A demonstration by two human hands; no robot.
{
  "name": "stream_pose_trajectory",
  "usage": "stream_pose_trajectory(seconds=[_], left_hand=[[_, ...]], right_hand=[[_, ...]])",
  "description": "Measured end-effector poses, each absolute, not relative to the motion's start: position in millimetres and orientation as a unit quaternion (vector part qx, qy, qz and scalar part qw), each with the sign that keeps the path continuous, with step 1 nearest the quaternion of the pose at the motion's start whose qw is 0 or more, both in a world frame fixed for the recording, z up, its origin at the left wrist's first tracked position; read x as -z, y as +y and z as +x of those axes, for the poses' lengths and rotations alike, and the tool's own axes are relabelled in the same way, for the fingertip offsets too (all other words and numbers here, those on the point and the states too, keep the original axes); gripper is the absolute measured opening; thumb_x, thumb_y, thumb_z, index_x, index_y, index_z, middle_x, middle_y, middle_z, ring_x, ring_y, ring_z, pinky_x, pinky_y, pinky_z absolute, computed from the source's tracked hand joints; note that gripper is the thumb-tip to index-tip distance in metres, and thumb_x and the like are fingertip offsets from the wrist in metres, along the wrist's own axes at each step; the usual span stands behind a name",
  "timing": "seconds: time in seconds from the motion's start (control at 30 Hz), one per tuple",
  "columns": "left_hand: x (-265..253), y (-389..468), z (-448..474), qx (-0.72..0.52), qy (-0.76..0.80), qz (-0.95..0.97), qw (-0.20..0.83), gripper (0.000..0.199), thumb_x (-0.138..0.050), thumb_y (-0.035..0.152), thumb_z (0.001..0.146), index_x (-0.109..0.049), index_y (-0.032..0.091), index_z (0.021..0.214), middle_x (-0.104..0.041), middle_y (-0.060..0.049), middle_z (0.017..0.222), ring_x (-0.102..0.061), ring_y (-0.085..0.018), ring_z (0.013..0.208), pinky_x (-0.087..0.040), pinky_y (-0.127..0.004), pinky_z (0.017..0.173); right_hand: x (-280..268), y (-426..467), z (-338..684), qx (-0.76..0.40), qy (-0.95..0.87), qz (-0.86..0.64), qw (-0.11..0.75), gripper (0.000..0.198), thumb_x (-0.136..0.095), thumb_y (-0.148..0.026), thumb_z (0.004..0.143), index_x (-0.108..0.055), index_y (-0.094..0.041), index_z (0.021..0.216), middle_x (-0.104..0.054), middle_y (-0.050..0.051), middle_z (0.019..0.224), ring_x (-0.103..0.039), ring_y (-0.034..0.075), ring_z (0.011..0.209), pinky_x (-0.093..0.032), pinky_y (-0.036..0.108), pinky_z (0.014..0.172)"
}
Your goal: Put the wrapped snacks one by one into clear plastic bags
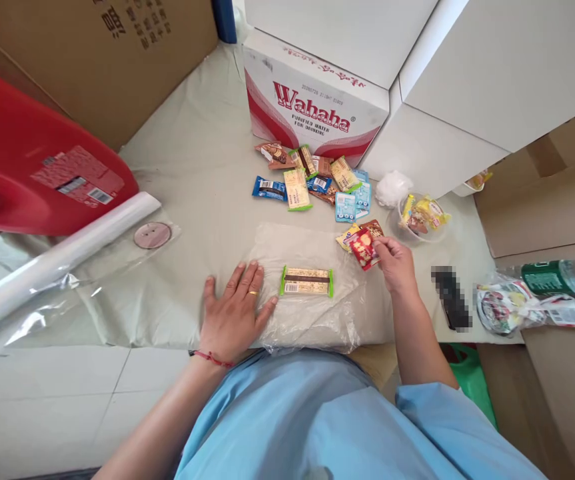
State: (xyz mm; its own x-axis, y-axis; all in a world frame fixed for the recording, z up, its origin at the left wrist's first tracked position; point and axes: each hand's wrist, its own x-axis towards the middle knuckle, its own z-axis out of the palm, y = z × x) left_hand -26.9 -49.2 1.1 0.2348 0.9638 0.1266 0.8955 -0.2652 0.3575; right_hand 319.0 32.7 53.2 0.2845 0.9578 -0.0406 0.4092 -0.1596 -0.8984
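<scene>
The right hand [398, 267] pinches a red packet [364, 249] tight, while the left hand [231, 313] lies flat, spread wide, near a bar [308, 281].

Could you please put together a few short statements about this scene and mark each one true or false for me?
1. The right hand holds a red packet. True.
2. The left hand is clenched into a fist. False: it lies open, palm down.
3. The green-ended bar lies on clear plastic. True.
4. The red jug is to the right of the Wahaha box in the picture. False: it is to the left.
5. The see-through bowl holds yellow-wrapped snacks. True.
</scene>
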Motion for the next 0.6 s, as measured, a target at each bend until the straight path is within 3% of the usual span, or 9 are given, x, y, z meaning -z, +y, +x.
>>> stream_pose_trajectory(seconds=[0.1,0.2,0.27,0.37,0.47,0.6], left_hand=[[-1.2,-48.9,-26.8,-0.155,0.598,0.78,0.105,0.068,-0.04,0.05,0.104,-0.031,0.023,0.167,-0.04,-0.015,0.167,-0.041,-0.038,0.154,-0.003,-0.072,0.127],[-2.0,-48.8,-26.7,-0.148,0.597,0.782,0.105,0.069,-0.04,0.049,0.104,-0.031,0.023,0.167,-0.04,-0.015,0.167,-0.041,-0.038,0.154,-0.003,-0.072,0.126],[-2.6,-48.6,-26.6,-0.148,0.597,0.782,0.103,0.069,-0.04,0.049,0.104,-0.031,0.022,0.167,-0.041,-0.016,0.167,-0.041,-0.039,0.154,-0.004,-0.073,0.126],[-3.2,-48.3,-26.5,-0.148,0.598,0.781,0.103,0.068,-0.041,0.049,0.104,-0.033,0.022,0.166,-0.043,-0.017,0.166,-0.043,-0.04,0.152,-0.006,-0.074,0.125],[-3.4,-48.3,-26.4,-0.147,0.596,0.783,0.102,0.067,-0.041,0.049,0.104,-0.034,0.023,0.166,-0.043,-0.016,0.166,-0.044,-0.04,0.152,-0.006,-0.074,0.125],[-4.0,-47.7,-26.1,-0.146,0.596,0.782,0.104,0.067,-0.04,0.05,0.104,-0.035,0.023,0.165,-0.042,-0.016,0.166,-0.042,-0.039,0.153,-0.006,-0.073,0.126]], right_hand=[[-45.4,26.2,295.4,-0.464,-0.518,-0.624,0.356,0.036,-0.069,-0.054,0.082,-0.074,-0.019,0.091,-0.073,0.002,0.08,-0.062,0.017,0.069,-0.05,0.028,0.065],[-39.8,25.9,266.1,-0.512,-0.577,-0.565,0.293,0.034,-0.065,-0.051,0.089,-0.075,-0.019,0.093,-0.076,0.002,0.085,-0.066,0.017,0.075,-0.052,0.028,0.071],[-39.2,26.7,247.7,-0.472,-0.643,-0.551,0.247,0.03,-0.059,-0.043,0.096,-0.075,-0.018,0.096,-0.077,0.004,0.091,-0.069,0.018,0.083,-0.053,0.029,0.077],[-46.8,24.4,228.3,-0.306,-0.734,-0.584,0.166,0.028,-0.055,-0.037,0.102,-0.076,-0.019,0.109,-0.074,0.01,0.115,-0.07,0.021,0.1,-0.053,0.032,0.086],[-60.4,15.3,220.2,-0.197,-0.774,-0.592,0.107,0.038,-0.055,-0.047,0.105,-0.071,-0.022,0.128,-0.066,0.012,0.135,-0.069,0.024,0.108,-0.055,0.034,0.087],[-66.5,0.4,216.2,-0.184,-0.839,-0.51,0.045,0.053,-0.062,-0.056,0.1,-0.062,-0.027,0.144,-0.058,0.012,0.151,-0.065,0.029,0.124,-0.057,0.038,0.093]])
